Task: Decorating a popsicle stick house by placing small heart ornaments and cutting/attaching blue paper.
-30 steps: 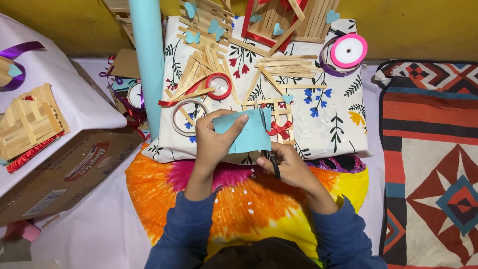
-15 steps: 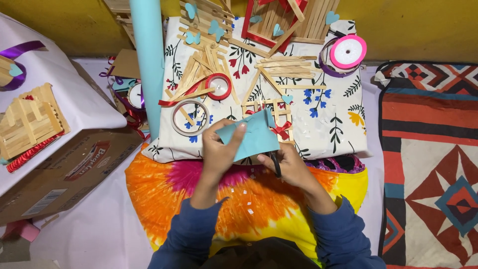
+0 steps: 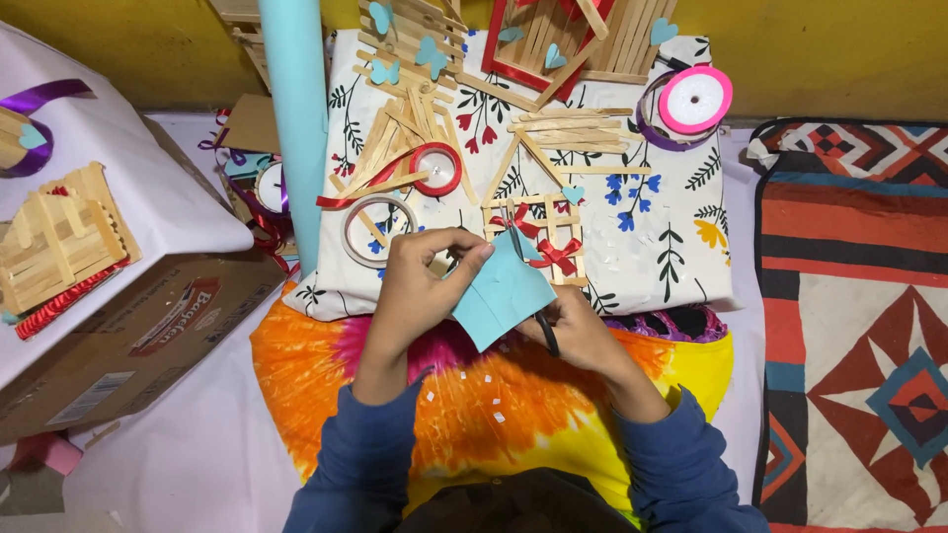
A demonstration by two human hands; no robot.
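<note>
Light blue paper piece held just above the person's lap, over the near edge of the floral cloth. Half a second back it was tilted up higher and more to the right; a second back it sat flatter and nearer the cloth. Now it has turned, with one corner pointing down at the tie-dye fabric.

Left hand: fingers pinched together on the paper's upper left edge. It is turning the sheet.

Right hand: closed around black scissor handles; blades hidden under the paper, so open or shut I cannot tell.

My reading: the turning feeds a curved cut, still in progress. Small white scraps lie on the tie-dye fabric.

Around: craft-stick frames, red tape ring, pink ribbon spool, blue paper roll. Cardboard box to the left.
</note>
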